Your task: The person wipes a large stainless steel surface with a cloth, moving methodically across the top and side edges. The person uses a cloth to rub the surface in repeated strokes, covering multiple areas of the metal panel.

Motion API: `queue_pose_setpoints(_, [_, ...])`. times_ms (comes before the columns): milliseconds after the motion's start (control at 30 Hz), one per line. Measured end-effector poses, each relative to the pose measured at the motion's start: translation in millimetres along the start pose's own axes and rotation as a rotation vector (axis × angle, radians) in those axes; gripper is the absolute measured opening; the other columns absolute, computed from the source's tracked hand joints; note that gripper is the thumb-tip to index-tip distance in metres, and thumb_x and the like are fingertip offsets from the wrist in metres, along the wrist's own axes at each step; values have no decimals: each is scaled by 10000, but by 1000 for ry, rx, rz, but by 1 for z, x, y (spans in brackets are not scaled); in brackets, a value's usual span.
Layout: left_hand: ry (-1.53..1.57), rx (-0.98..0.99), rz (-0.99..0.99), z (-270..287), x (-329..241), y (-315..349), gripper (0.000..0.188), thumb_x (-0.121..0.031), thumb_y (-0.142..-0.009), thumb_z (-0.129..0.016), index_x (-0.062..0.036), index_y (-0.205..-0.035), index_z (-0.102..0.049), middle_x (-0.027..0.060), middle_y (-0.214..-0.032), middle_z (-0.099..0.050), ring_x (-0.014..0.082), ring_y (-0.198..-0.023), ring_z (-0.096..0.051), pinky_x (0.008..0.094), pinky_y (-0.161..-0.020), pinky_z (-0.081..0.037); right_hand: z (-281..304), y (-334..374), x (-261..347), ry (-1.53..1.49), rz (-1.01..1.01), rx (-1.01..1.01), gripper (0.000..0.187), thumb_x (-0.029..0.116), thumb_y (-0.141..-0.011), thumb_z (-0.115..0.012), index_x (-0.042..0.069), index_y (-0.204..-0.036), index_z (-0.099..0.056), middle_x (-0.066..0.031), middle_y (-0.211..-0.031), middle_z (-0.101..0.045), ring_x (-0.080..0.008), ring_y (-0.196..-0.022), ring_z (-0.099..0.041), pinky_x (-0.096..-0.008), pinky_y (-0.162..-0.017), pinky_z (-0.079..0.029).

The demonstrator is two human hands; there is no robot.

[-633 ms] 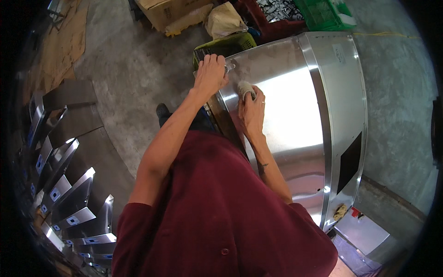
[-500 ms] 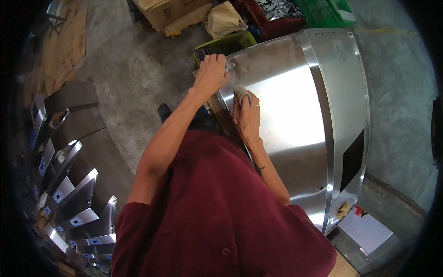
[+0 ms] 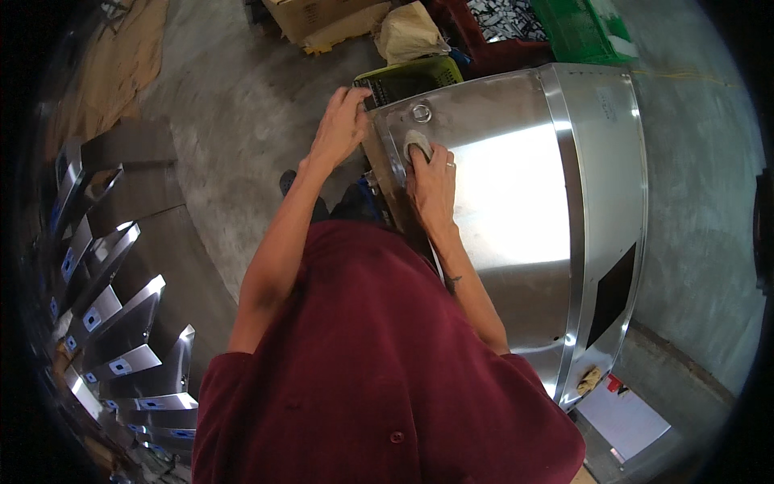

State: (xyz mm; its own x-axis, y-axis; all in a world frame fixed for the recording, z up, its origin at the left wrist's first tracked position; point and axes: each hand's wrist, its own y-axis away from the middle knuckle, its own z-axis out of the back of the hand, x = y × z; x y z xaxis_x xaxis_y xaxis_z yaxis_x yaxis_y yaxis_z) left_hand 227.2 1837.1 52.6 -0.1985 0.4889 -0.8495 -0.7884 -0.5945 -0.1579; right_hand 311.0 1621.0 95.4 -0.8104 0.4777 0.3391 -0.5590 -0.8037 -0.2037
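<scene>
A large brushed-metal panel (image 3: pixel 516 282) stretches along my right side, with bright light reflected off its face. My right hand (image 3: pixel 433 189) presses a small pale cloth (image 3: pixel 415 143) onto the panel near its left edge. Just beyond the cloth, a small clear ring-shaped item (image 3: pixel 421 113) lies on the metal; its kind is hard to make out. My left hand (image 3: pixel 339 129) is at the panel's far left corner, beside a yellow-green basket (image 3: pixel 411 78). Its fingers are stretched out and partly apart, and I see nothing in them.
Past the panel's far end sit a brown paper bag (image 3: pixel 409 34), a cardboard box (image 3: pixel 322 18), a dark red bin of small metal parts (image 3: pixel 508 20) and a green crate (image 3: pixel 580 31). Bent metal pieces (image 3: pixel 121 323) stand in a row at left. A yellowish glove (image 3: pixel 589 380) lies at near right.
My left hand has moved left, away from the clear ring-shaped item, which now shows fully on the panel. My right hand has slid the cloth slightly farther away from me.
</scene>
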Motion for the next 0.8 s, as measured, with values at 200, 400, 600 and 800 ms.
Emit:
queue_pose_setpoints(200, [-32,10,153,15,43,77,389,37,-963,-593,-25,-1347,-607,185,-1133,-591,394,-1076,-599,475,-946,-505,-10,-23,5,156,67,27,298,99,-917,-674,66,-1207,-733,-216,-1343,-576,-392,-1180,-544,-484,-968,-457])
queue_pose_setpoints(400, [-169,90,227,14,61,132,404,43,-980,-573,-25,-1377,-603,173,-1176,-587,356,-1073,-597,443,-958,-506,-26,-38,1,248,108,14,255,130,-948,-641,47,-1164,-748,-199,-1326,-580,-378,-1186,-539,-473,-953,-438])
queue_pose_setpoints(600, [-178,112,302,18,66,141,408,24,-977,-576,-22,-1382,-606,193,-1239,-580,388,-1156,-588,483,-999,-495,-26,-41,-5,265,154,55,225,168,-975,-602,32,-1069,-753,-203,-1329,-577,-371,-1200,-535,-475,-983,-425])
queue_pose_setpoints(800, [-206,114,254,30,65,137,408,15,-970,-590,-22,-1376,-605,206,-1247,-579,401,-1176,-581,500,-1005,-494,-25,-42,-1,301,155,56,217,161,-972,-600,36,-1044,-761,-199,-1317,-573,-365,-1189,-534,-478,-976,-427])
